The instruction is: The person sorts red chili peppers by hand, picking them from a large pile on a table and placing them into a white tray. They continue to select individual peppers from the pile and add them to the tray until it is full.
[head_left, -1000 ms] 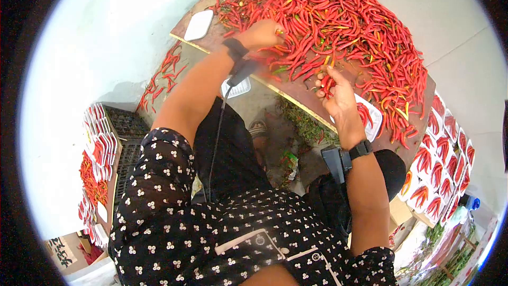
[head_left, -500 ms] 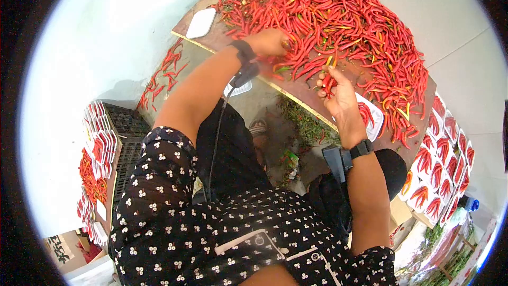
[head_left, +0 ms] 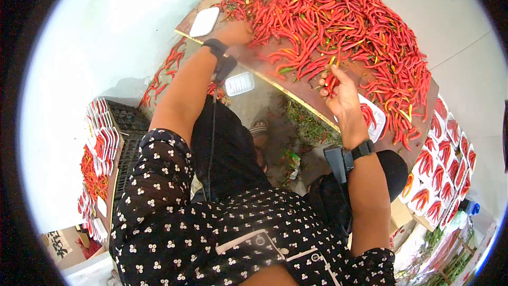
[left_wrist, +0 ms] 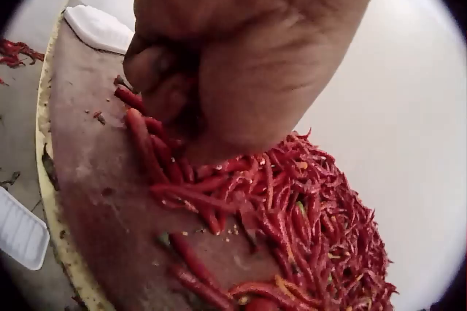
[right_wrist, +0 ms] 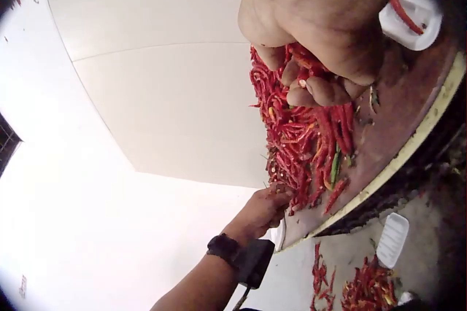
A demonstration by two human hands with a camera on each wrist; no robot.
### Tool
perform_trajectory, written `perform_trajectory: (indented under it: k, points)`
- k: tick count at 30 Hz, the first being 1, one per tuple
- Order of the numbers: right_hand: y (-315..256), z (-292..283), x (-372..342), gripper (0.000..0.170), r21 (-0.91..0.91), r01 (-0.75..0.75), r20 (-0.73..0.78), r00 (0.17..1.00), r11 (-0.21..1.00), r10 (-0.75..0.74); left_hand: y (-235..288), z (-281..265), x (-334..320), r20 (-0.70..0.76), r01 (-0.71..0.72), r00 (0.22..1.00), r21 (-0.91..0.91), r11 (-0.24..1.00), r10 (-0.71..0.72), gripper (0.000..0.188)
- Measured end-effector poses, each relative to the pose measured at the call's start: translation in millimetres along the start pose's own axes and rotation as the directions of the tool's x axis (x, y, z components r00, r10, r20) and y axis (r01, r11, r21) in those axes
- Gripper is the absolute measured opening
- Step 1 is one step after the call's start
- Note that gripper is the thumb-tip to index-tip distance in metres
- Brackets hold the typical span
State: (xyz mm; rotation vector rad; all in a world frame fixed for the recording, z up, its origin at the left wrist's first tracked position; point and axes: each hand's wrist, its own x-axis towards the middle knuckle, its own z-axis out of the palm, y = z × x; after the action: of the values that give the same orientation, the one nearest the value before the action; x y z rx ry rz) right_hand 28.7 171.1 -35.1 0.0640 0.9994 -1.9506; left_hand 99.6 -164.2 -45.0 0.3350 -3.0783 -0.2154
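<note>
At a brown table, under a broad, curving pile of red chilies flecked with orange, yellow and green. Clasped in the curled fingers of the right grip, above the table near its front edge: a small bunch of red chilies. Just beside that same wrist, on the table, a white tray with several red chilies inside. At the left end of the pile, blurred in the head view, the left grip, shown closer in the left wrist view with fingers curled down by the chilies; impossible to tell whether around one of them. Near it, at the table's left corner, a plain white tray. Lower, beyond the front edge, a ribbed white tray and, farther left, loose chilies. Also below the edge, a heap of green stems. To the right, rows of white trays filled with chilies; to the left, stacked filled trays beside a black crate. Strapped to both wrists, black camera units.
</note>
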Motion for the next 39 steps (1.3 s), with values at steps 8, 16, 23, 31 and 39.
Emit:
perform_trajectory:
  k: [8,16,23,31,39]
  points:
    - [4,-5,3,0.017,-0.027,0.007,0.066,0.998,1.000,-0.006,31,13,10,0.029,-0.229,0.973,0.042,0.973,0.228,0.029]
    - [2,0,0,0.014,-0.016,0.006,-0.025,1.000,1.000,-0.007,54,-31,10,0.319,0.074,0.943,-0.489,0.869,0.099,0.034]
    - [4,-5,5,0.019,-0.013,-0.003,0.003,1.000,1.000,0.004,29,0,18,-0.134,-0.118,0.989,-0.458,0.881,0.063,0.022]
    - [1,0,1,0.038,0.072,-0.019,-0.009,1.000,0.997,0.020,55,9,30,-0.165,-0.204,0.965,0.027,0.979,0.205,0.018]
    - [-4,6,-3,0.038,0.094,-0.022,0.018,1.000,0.995,0.020,46,8,33,-0.066,-0.147,0.985,0.149,0.978,0.158,0.017]
